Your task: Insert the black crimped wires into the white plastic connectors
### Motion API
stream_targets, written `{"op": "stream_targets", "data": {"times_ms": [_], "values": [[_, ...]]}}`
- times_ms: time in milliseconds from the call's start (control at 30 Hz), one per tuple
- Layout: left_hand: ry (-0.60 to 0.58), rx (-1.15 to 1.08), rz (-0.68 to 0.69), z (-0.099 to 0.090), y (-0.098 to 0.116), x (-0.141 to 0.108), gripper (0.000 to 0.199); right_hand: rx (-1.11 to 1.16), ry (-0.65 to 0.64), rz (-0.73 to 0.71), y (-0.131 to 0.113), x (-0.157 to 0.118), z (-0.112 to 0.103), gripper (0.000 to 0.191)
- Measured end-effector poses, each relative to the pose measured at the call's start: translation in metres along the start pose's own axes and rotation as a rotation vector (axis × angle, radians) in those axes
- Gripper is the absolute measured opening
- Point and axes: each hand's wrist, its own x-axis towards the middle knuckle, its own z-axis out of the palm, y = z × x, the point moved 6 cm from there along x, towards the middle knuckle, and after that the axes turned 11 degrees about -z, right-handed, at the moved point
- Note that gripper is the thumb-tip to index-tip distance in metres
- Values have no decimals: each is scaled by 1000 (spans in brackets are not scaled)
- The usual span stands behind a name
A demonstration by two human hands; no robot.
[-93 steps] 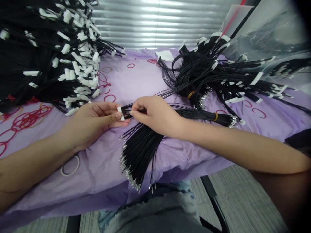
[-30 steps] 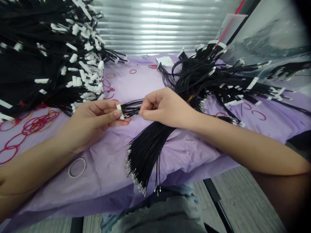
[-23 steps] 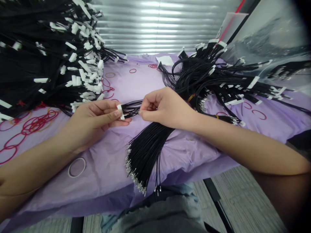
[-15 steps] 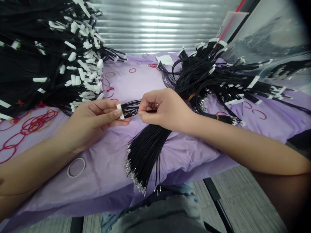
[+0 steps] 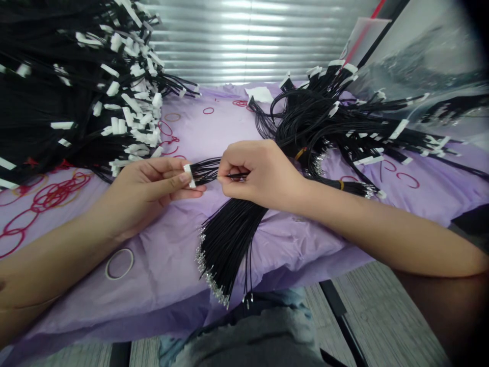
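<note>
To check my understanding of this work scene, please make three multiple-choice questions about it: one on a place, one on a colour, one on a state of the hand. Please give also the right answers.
1. Where is the white plastic connector?
A. Between the thumb and fingers of the left hand
B. On the floor
C. Inside the plastic bag

2. What colour are most loose rubber bands on the left of the purple plastic sheet?
A. Blue
B. Red
C. Green

3. What is the right hand doing?
A. Lying open and flat
B. Pinching a thin black wire
C. Holding scissors

1: A, the thumb presses on the connector.
2: B, the loops show red.
3: B, the wire runs between its fingers.
</note>
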Motion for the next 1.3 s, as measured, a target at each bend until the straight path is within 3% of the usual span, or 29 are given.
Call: {"op": "stream_targets", "data": {"times_ms": [167,367,633,1300], "values": [[-7,7,4,0,1,1,17,-8,-11,-75,-5,-1,1,9],[7,28,4,-2,1,1,19,13,12,-66,-5,-2,4,9],[-5,3,-2,0,0,0,17,178,21,168,8,-4,6,9],[-43,63,-12,0,-7,1,15,223,-36,154,15,-4,18,12]]}}
